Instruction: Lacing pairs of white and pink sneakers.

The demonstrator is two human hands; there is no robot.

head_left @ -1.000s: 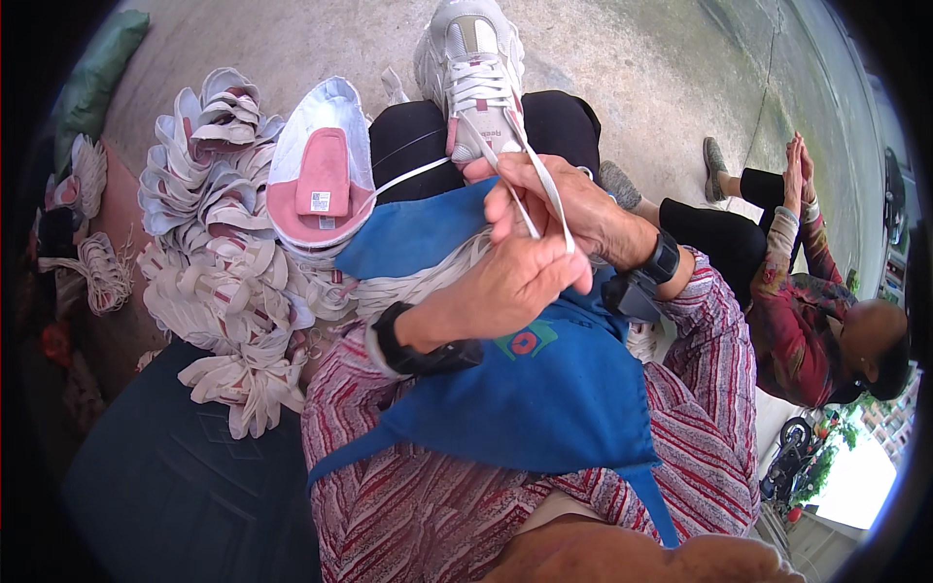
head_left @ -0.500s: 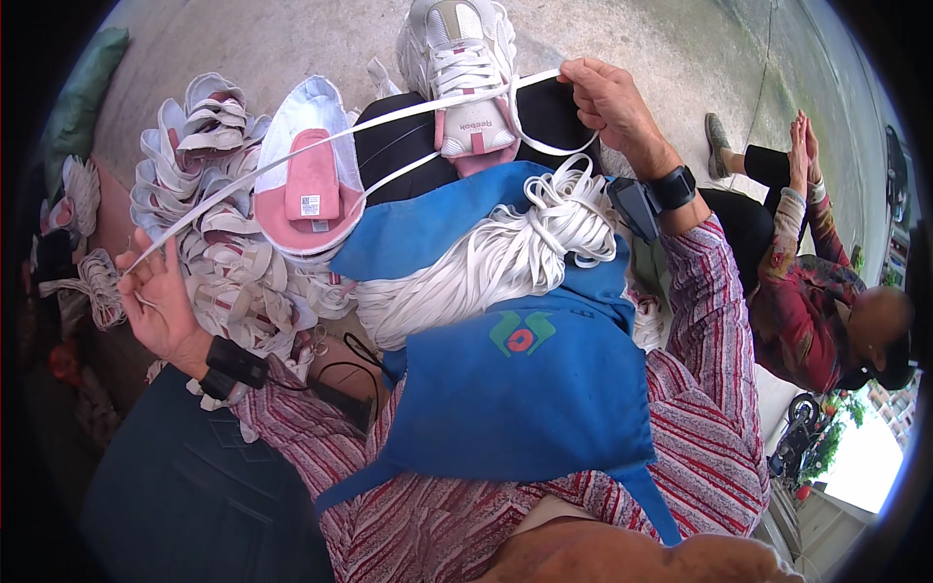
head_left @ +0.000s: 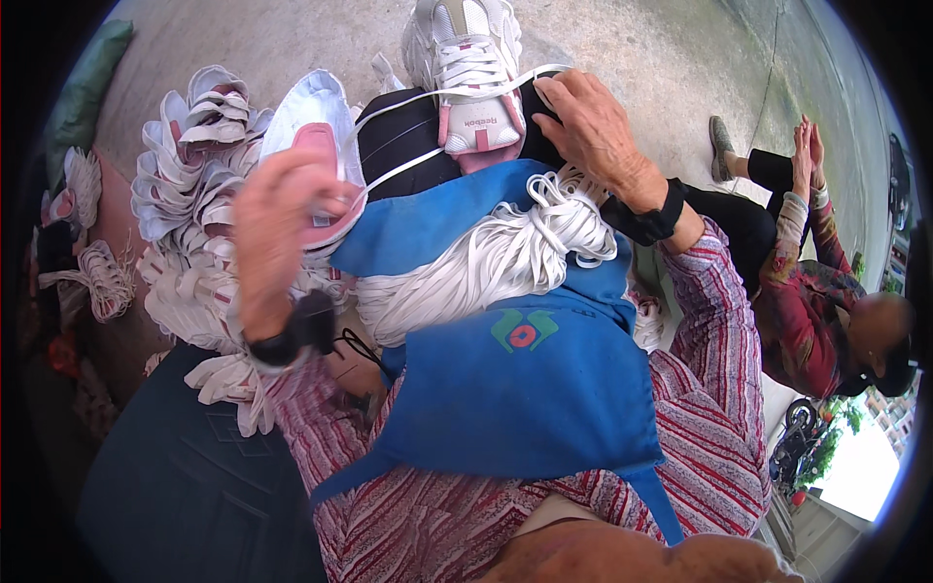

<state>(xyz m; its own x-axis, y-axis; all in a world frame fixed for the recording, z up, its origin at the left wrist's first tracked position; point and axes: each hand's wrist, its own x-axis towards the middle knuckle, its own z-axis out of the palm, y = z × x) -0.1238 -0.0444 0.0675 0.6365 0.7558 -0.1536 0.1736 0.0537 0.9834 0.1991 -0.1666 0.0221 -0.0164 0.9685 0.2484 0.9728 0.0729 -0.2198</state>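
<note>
A white and pink sneaker upper (head_left: 476, 73) lies at the top middle over my dark-trousered legs, its front laced with white cord. A white shoelace (head_left: 413, 100) runs loosely across its tongue, bowing down on the left. At the shoe's right, my right hand (head_left: 595, 126) has curled fingers closed at the lace's right stretch. My left hand (head_left: 277, 219) is smeared by motion over a second white and pink upper (head_left: 306, 102), so its grip cannot be made out. Below them, a thick bundle of white shoelaces (head_left: 486, 257) rests on my blue apron (head_left: 525, 408).
Stacked shoe uppers (head_left: 185, 180) crowd the left, with tied lace bundles (head_left: 102, 282) farther left. A dark padded surface (head_left: 194, 476) is at lower left. Another person (head_left: 812, 301) sits at the right, palms together. A motorcycle (head_left: 797, 428) stands beyond.
My left hand has come rightward and up from the far left, over the second upper. The lace, earlier stretched taut, now sags. My right hand has turned and shifted slightly inward and down.
</note>
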